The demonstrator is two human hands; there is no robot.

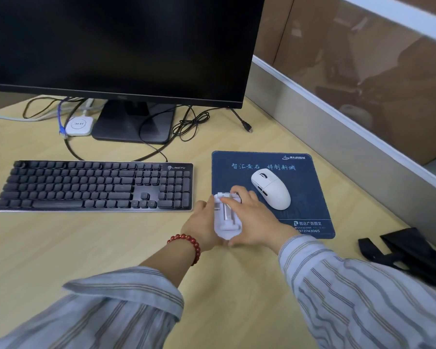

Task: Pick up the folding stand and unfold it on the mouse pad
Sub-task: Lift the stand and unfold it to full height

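Observation:
A small white folding stand is held between both hands at the front left corner of the dark blue mouse pad. My left hand cups its left side and base. My right hand grips its right side, with fingers laid across its top bar. The stand looks folded or nearly flat; its right edge and underside are hidden by my fingers. A white mouse rests on the pad just right of my right hand.
A black keyboard lies left of the pad. Behind it stand a dark monitor, its base, loose cables and a small white hub. A black strap or bag lies at the right. A partition wall borders the desk.

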